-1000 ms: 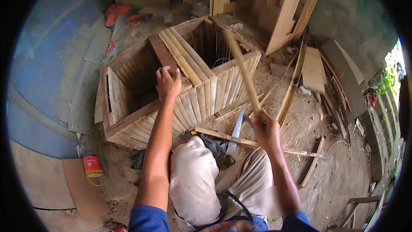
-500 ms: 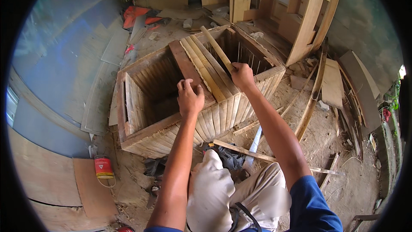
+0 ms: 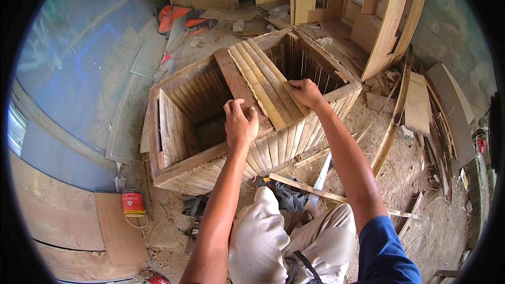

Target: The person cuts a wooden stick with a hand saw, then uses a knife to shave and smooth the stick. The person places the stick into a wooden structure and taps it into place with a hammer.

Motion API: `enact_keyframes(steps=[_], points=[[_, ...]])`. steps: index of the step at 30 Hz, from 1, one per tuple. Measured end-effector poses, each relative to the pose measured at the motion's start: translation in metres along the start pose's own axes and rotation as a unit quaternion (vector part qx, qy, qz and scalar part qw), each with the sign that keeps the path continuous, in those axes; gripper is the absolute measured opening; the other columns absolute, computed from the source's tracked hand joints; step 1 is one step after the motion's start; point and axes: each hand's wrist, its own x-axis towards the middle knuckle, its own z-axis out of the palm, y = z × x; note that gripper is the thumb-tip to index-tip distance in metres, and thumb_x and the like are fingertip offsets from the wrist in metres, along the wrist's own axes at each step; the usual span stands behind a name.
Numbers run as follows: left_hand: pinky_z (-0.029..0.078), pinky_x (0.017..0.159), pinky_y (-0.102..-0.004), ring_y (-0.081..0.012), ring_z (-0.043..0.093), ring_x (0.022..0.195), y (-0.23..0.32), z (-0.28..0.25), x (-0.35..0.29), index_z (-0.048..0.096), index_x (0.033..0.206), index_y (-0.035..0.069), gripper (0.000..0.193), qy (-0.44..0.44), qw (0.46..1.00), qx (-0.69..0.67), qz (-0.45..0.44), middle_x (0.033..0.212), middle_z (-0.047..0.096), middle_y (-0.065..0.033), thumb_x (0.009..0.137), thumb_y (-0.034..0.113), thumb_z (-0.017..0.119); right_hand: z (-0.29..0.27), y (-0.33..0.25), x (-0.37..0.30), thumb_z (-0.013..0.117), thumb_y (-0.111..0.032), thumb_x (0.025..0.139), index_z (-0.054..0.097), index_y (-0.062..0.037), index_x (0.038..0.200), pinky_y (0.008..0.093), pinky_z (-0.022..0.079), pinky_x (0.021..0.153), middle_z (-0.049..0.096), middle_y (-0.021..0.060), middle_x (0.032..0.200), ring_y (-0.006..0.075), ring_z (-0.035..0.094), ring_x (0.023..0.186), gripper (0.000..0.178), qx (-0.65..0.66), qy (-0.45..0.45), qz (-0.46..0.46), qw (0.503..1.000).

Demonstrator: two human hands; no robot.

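A long slatted wooden box [image 3: 279, 142] stands on the ground in front of me, its top partly covered. My right hand [image 3: 309, 93] grips the near part of a pale wooden strip [image 3: 270, 68], which lies across the box beside several similar strips. To the left of these strips is a reddish-brown board [image 3: 236, 80], also spanning the box. Over that board's near end is my left hand [image 3: 242, 126], its fingers bent but apart, with nothing visible in them. Whether its fingertips touch the board I cannot tell.
A handsaw [image 3: 322, 172] and a narrow batten [image 3: 305, 186] lie between the box and my legs. At the left stands a red and yellow can [image 3: 133, 203]. Scrap boards [image 3: 417, 106] lean at the right; a wooden frame [image 3: 386, 26] stands behind.
The strip in my right hand has come down from a raised, angled position to lie against the other strips. My left hand stays near the reddish-brown board. The view has shifted slightly.
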Motion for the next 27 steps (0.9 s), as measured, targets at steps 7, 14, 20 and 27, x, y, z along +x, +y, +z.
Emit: enact_keyframes(steps=[7, 14, 20, 27], points=[[0.049, 0.093, -0.0487, -0.0382, 0.055, 0.115, 0.0, 0.001, 0.0, 0.049, 0.121, 0.011, 0.037, 0.01, 1.0, -0.008, 0.011, 0.132, 0.045, -0.0151, 0.09, 0.026, 0.061, 0.004, 0.011, 0.004, 0.063, -0.029, 0.088, 0.07, -0.0077, 0.116, 0.0356, 0.053, 0.092, 0.07, 0.0213, 0.108, 0.0331, 0.068, 0.105, 0.036, 0.009, -0.008, -0.033, 0.999], [0.047, 0.095, -0.0479, -0.0376, 0.053, 0.118, 0.002, 0.0, -0.001, 0.05, 0.122, 0.011, 0.037, 0.002, 1.0, -0.02, -0.003, 0.131, 0.045, -0.0145, 0.09, 0.026, 0.062, 0.016, 0.017, 0.003, 0.058, -0.017, 0.091, 0.067, -0.0046, 0.12, 0.0346, 0.051, 0.093, 0.067, 0.0222, 0.113, 0.0336, 0.066, 0.108, 0.033, -0.013, 0.026, -0.051, 0.998], [0.047, 0.096, -0.0482, -0.0372, 0.053, 0.119, 0.003, -0.002, -0.001, 0.049, 0.122, 0.011, 0.037, -0.007, 1.0, -0.015, -0.011, 0.132, 0.045, -0.014, 0.091, 0.026, 0.062, 0.02, 0.014, 0.0, 0.053, -0.019, 0.09, 0.07, -0.0067, 0.115, 0.0414, 0.052, 0.092, 0.067, 0.0265, 0.105, 0.0391, 0.065, 0.103, 0.032, 0.007, 0.069, -0.072, 0.995], [0.047, 0.096, -0.048, -0.0371, 0.053, 0.119, 0.003, -0.001, -0.001, 0.049, 0.122, 0.011, 0.037, -0.006, 1.0, -0.019, -0.005, 0.132, 0.045, -0.0142, 0.09, 0.026, 0.062, 0.02, 0.01, -0.004, 0.055, -0.015, 0.089, 0.07, -0.0055, 0.115, 0.0397, 0.054, 0.086, 0.067, 0.0242, 0.104, 0.0385, 0.066, 0.099, 0.031, -0.032, 0.085, -0.075, 0.993]])
